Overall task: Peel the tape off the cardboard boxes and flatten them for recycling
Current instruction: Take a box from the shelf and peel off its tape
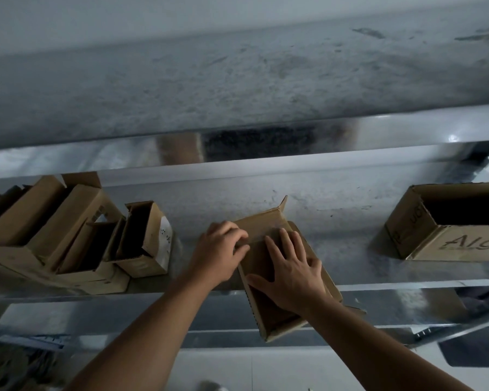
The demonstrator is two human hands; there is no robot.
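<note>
At shelf centre: a small cardboard box (pixel 261 230) is laid lengthwise on the metal shelf (pixel 342 238), with its near end projecting past the front edge.
Box ends: one flap is raised at the far corner; the near end is seen open and dark inside.
Tape (pixel 268 235): a glossy strip is seen across the upper face of the box, between the two hands.
Left hand (pixel 219 253): the fingers are curled against the left edge of the box at the level of the strip; whether the tape itself is pinched cannot be told.
Right hand (pixel 292 268): the palm is laid flat on the upper face, fingers straight and spread, thumb pointed toward the left edge.
Shelf, left: a cluster of open boxes (pixel 68 232) is stood well apart from the hands, several tilted against one another.
Shelf, right: a larger open box (pixel 449 245) with partly legible print on its side is cut off by the frame edge.
</note>
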